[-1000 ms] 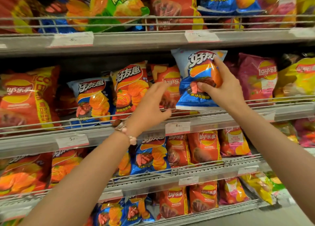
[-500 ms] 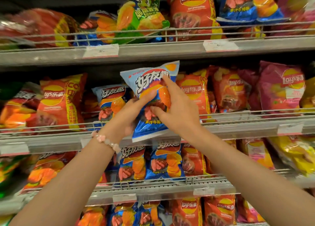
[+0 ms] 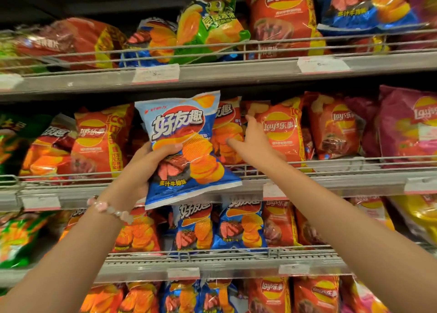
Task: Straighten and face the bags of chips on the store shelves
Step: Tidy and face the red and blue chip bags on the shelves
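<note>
Two hands are at work at the middle shelf [image 3: 331, 182]. My left hand [image 3: 142, 168] holds the blue chip bag [image 3: 186, 147] clear of the shelf, in front of its wire rail, tilted with its top leaning left; the thumb lies across the bag's front and the remaining fingers curl behind it. My right hand [image 3: 254, 140] reaches in to the right of that bag, fingers spread, touching or nearly touching the orange ridged-chip bag [image 3: 227, 133] standing behind the rail; I cannot tell whether contact is made. A red Lay's bag [image 3: 279, 130] stands just right of the hand.

Assessment: the step in hand is relocating the blue bag while the right hand prepares a slot in the row. The next move calls for pushing the orange bag upright or aside, then seating the blue bag behind the rail, label forward and vertical. Risk noted: neighbouring bags lean and may topple into the gap.
</note>
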### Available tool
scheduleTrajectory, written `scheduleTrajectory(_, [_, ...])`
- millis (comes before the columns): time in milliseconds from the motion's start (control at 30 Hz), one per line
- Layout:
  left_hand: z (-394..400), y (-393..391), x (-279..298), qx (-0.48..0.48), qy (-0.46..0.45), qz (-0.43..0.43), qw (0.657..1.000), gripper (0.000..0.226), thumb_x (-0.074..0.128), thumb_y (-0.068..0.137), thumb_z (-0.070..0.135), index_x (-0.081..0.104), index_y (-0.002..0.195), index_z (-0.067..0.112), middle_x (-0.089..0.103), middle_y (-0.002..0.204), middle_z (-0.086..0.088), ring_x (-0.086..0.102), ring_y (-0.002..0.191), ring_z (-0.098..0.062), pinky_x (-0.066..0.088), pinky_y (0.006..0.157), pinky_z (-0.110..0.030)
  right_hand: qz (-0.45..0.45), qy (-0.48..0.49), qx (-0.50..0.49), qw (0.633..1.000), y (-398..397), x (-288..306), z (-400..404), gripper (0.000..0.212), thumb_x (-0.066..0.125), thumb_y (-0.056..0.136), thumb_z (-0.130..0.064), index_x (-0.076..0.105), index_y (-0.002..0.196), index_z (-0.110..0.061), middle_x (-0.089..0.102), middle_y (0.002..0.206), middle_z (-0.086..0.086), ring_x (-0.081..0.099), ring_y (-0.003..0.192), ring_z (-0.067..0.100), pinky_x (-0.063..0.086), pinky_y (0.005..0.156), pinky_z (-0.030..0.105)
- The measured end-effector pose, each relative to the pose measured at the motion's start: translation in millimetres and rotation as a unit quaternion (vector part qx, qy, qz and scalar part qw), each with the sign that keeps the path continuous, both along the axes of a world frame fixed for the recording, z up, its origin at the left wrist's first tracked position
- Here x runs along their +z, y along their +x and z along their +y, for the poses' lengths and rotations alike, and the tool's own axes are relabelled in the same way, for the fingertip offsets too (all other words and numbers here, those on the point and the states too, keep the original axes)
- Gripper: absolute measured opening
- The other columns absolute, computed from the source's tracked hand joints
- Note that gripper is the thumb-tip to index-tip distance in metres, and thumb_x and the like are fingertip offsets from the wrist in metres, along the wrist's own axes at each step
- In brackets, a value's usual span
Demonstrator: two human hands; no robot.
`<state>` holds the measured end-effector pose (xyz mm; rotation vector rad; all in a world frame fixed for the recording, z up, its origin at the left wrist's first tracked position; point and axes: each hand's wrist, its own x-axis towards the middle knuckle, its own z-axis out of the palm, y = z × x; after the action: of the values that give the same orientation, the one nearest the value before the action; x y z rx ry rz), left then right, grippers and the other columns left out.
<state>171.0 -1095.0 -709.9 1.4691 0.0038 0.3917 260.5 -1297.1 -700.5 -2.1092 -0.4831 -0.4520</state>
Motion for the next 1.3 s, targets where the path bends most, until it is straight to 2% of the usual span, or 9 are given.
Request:
scheduleTrajectory(200, [20, -6, -8, 0.022, 0.022, 0.011, 0.999, 0.055, 0.083, 0.063, 0.026, 0.061, 0.112, 0.017, 0.074, 0.096, -0.012, 0.069, 0.082, -0.029, 0.052, 0.088, -0.050, 0.080, -0.011, -0.002, 0.997, 22, -7, 16, 0.109, 0.072, 0.074, -0.053, 0.003, 0.151, -0.016, 0.039, 0.146, 0.012, 0.043, 0.130, 0.032, 0.039, 0.105, 0.044])
scheduleTrajectory(400, [35, -7, -7, 0.024, 0.000, 0.009, 1.000, 0.052, 0.081, 0.066, 0.029, 0.062, 0.114, 0.019, 0.073, 0.102, -0.011, 0.072, 0.076, -0.022, 0.059, 0.076, -0.037, 0.098, -0.015, -0.007, 0.995, 27, 2, 14, 0.113, 0.077, 0.069, -0.053, 0.005, 0.151, -0.022, 0.041, 0.145, 0.008, 0.045, 0.128, 0.031, 0.040, 0.105, 0.045])
scheduleTrajectory(533, [47, -16, -3, 0.038, -0.016, 0.024, 0.999, 0.049, 0.074, 0.070, 0.032, 0.062, 0.113, 0.012, 0.073, 0.083, -0.005, 0.070, 0.060, -0.015, 0.055, 0.051, -0.023, 0.043, 0.025, -0.028, 0.998, 26, 8, 16, 0.102, 0.077, 0.071, -0.048, 0.017, 0.150, -0.025, 0.047, 0.141, 0.006, 0.049, 0.125, 0.029, 0.042, 0.103, 0.044])
scheduleTrajectory(733, [63, -21, -3, 0.044, 0.005, 0.040, 0.998, 0.011, 0.067, 0.083, 0.026, 0.065, 0.085, 0.016, 0.073, 0.069, -0.002, 0.068, 0.052, -0.013, 0.056, 0.049, -0.021, 0.058, 0.130, 0.022, 0.990, 19, 35, 2, 0.088, 0.077, 0.061, -0.057, 0.044, 0.136, -0.024, 0.059, 0.125, 0.002, 0.058, 0.112, 0.025, 0.048, 0.097, 0.046])
scheduleTrajectory(900, [61, -14, 2, 0.049, 0.035, 0.037, 0.997, 0.041, 0.079, 0.064, 0.029, 0.064, 0.099, 0.013, 0.075, 0.081, -0.006, 0.071, 0.066, -0.020, 0.059, 0.063, -0.029, 0.029, 0.122, 0.027, 0.992, 5, 32, -24, 0.082, 0.078, 0.070, -0.045, 0.039, 0.140, -0.026, 0.055, 0.120, -0.005, 0.055, 0.113, 0.019, 0.046, 0.100, 0.041])
scheduleTrajectory(1000, [53, 0, 9, 0.046, 0.046, 0.039, 0.997, 0.041, 0.084, 0.062, 0.028, 0.064, 0.094, 0.011, 0.073, 0.095, -0.012, 0.068, 0.086, -0.028, 0.053, 0.087, -0.041, 0.008, 0.109, 0.023, 0.994, -3, 28, -42, 0.101, 0.080, 0.050, -0.059, 0.042, 0.139, -0.029, 0.060, 0.124, -0.005, 0.058, 0.113, 0.019, 0.047, 0.099, 0.043])
scheduleTrajectory(1067, [48, 15, 11, 0.057, 0.043, 0.043, 0.997, 0.027, 0.078, 0.074, 0.026, 0.064, 0.090, 0.008, 0.073, 0.088, -0.011, 0.069, 0.081, -0.025, 0.056, 0.082, -0.037, 0.016, 0.108, 0.025, 0.994, -3, 26, -57, 0.107, 0.079, 0.042, -0.062, 0.043, 0.138, -0.032, 0.062, 0.121, -0.005, 0.060, 0.110, 0.019, 0.048, 0.098, 0.045])
scheduleTrajectory(1200, [27, 43, 14, 0.054, 0.044, 0.038, 0.997, 0.023, 0.075, 0.080, 0.024, 0.065, 0.088, 0.006, 0.073, 0.069, -0.005, 0.070, 0.059, -0.015, 0.058, 0.058, -0.025, 0.022, 0.116, 0.028, 0.993, -9, 22, -85, 0.085, 0.082, 0.066, -0.040, 0.041, 0.140, -0.028, 0.061, 0.120, -0.003, 0.061, 0.107, 0.018, 0.050, 0.096, 0.044])
scheduleTrajectory(1300, [14, 62, 19, 0.040, 0.038, 0.023, 0.998, 0.020, 0.075, 0.081, 0.020, 0.065, 0.090, 0.005, 0.074, 0.071, -0.006, 0.071, 0.062, -0.017, 0.059, 0.060, -0.027, 0.015, 0.128, 0.032, 0.991, -12, 19, -95, 0.077, 0.080, 0.071, -0.035, 0.041, 0.138, -0.029, 0.060, 0.115, -0.007, 0.060, 0.102, 0.015, 0.051, 0.093, 0.040])
